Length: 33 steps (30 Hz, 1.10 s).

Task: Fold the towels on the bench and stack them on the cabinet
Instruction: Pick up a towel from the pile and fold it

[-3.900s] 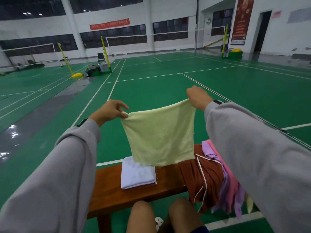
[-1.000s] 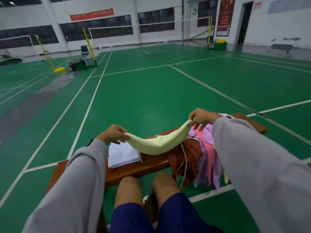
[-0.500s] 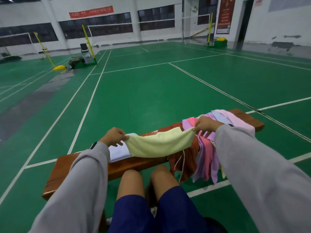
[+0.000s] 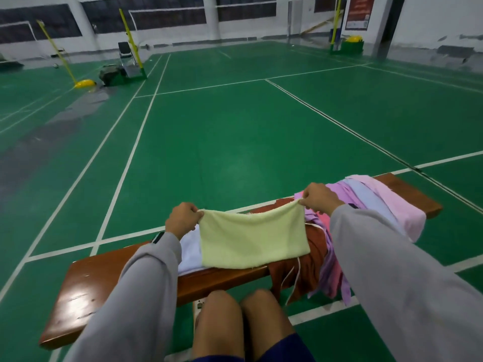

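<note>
I see a long glossy wooden bench (image 4: 86, 296). On its right part lies a loose pile of pink, lilac and brown towels (image 4: 392, 205). In the middle a soft, rectangular pale yellow towel (image 4: 251, 239) partly covers a folded white towel (image 4: 189, 254). My left hand (image 4: 183, 220) and right hand (image 4: 321, 199) pinch its far corners with curled fingers.

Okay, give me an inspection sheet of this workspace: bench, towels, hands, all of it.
Surface: glossy wooden bench.
Job's things: yellow towel held stretched above the bench; folded white towel partly behind it; unfolded pile of brown, pink and purple cloths on the bench's right; cabinet not in view.
Clutter: nothing seen.
Hands: left hand and right hand each pinch a top corner.
Cables: nothing seen.
Surroundings: green court floor, yellow net post.
</note>
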Tool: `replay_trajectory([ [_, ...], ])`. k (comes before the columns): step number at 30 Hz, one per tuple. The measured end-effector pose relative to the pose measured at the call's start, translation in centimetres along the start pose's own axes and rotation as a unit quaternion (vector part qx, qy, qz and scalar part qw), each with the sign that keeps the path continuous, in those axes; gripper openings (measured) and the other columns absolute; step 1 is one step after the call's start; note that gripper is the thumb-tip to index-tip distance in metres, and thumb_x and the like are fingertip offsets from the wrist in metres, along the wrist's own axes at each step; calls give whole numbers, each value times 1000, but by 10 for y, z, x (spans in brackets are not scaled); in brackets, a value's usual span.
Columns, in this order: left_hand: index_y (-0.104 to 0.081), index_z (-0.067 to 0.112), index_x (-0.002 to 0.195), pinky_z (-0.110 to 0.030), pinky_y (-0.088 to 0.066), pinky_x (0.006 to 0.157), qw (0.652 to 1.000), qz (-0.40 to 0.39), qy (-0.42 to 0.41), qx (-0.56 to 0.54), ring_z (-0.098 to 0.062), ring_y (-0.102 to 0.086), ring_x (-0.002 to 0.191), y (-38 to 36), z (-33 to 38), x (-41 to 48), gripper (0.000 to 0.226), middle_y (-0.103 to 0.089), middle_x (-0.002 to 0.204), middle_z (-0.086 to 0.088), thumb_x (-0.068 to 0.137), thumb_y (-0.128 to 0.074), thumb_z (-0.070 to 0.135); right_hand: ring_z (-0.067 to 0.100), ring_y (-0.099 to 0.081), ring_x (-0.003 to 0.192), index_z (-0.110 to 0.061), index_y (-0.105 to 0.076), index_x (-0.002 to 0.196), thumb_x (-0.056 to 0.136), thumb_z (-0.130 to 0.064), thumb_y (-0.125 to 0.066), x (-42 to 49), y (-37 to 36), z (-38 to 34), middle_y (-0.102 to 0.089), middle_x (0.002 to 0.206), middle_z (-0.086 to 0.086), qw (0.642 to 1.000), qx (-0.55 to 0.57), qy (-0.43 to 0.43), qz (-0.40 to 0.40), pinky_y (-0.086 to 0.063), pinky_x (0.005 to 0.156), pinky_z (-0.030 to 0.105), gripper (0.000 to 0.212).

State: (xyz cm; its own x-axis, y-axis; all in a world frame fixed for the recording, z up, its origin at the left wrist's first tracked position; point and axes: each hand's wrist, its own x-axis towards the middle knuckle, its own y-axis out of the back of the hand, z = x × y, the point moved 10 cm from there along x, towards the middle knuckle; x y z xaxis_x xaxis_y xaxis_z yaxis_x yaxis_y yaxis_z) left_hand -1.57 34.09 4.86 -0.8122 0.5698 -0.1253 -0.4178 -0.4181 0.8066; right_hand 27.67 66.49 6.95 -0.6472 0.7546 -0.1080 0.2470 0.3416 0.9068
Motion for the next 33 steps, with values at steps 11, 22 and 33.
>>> replay_trajectory([
  [11,-60,10,96,-35,-43,74,996,54,69,-8,-34,-59,86,-44,-28,38,23,-64,90,-10,101,-54,31,20,-60,71,-18,-59,83,93,-28,-56,39,-59,-3,-60,76,1,995,-101,-5,16,-52,70,33,14],
  [22,-62,0,86,-39,-63,58,977,-123,174,10,-27,-63,49,-92,-60,23,47,-70,69,-15,93,-69,47,32,-67,84,-7,-62,86,84,-5,-51,48,-105,-33,-68,91,10,998,-56,-17,-30,-58,75,41,12],
  [33,-50,7,128,-37,-64,66,951,-238,185,-66,-30,-69,94,-122,-42,-4,52,-65,116,-14,88,-79,21,33,-75,76,1,-64,112,102,-20,-56,8,-206,-133,-71,93,15,963,136,30,-232,-65,66,43,24],
])
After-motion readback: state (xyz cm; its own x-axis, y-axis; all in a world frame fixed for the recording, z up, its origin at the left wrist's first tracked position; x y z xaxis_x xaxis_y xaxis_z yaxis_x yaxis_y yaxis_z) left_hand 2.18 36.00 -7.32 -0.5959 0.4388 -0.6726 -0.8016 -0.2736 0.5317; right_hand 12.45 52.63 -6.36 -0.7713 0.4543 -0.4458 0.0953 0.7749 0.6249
